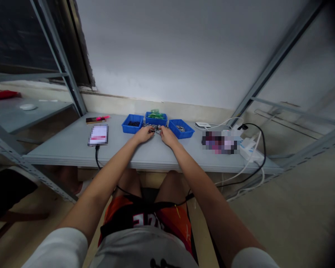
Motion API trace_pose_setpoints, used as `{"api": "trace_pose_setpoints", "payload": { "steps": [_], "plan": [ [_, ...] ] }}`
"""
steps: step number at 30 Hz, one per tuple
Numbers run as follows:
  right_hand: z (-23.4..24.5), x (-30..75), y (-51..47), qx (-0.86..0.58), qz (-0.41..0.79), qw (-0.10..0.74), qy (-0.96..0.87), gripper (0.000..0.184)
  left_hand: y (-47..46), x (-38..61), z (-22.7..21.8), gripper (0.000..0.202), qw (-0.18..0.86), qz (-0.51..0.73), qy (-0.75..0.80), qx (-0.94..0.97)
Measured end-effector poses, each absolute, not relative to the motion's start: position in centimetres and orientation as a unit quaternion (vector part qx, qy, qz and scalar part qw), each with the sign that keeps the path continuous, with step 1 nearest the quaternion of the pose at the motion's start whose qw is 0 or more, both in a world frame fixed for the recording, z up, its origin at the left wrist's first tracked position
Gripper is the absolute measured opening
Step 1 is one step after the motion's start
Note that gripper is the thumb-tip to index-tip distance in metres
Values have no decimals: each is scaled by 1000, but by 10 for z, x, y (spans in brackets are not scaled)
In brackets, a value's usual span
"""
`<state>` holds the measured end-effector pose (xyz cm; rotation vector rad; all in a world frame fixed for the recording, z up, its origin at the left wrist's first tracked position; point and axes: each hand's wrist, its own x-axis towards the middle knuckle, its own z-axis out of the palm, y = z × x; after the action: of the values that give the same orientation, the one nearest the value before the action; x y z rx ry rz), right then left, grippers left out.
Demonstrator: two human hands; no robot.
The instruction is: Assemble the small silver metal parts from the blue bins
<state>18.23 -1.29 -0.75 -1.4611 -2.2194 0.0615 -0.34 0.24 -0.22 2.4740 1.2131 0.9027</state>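
- Small silvery metal pieces [157, 127] ask for steady arms: the bare left forearm [111, 169] and right forearm [198, 171] reach over the front edge of the flat grey bench [153, 158], and resting the wrists on it should calm the fingers.
- Near the left forearm, a thin black cable [97, 152] drops over that edge (easy to snag, I would think), so compact movements seem wise.
- Left hand [145, 135] and right hand [167, 136] face each other across a narrow gap, fingers bent in at the pieces; whether either is pinching one is too small to make out.
- Those pieces lie in a little heap on the bench, right at the fingertips. Picking them singly would probably beat raking, as things so small scatter easily.
- Just beyond the left hand sits a blue rectangular plastic bin [130, 130] of dark pieces [133, 123]; beside the right, an angled blue plastic bin [185, 134] holds more silvery pieces [181, 128]. Both look within short reach, so elbows need hardly move.
- Farthest, near the pale wall [156, 97], a third blue plastic bin [158, 121] is heaped with green pieces [155, 116]; reaching there calls for lifting clear of the metal heap.
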Motion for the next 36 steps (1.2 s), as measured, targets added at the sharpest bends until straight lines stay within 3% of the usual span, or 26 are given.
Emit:
{"api": "trace_pose_setpoints", "payload": {
  "steps": [14,36],
  "plan": [
    [-10,178,-13,-391,47,332,-857,19,5,-4,-4,28,136,284,415,854],
    [-11,182,-4,-445,176,412,-775,15,7,-4,-2,25,152,315,400,848]
  ]
}}
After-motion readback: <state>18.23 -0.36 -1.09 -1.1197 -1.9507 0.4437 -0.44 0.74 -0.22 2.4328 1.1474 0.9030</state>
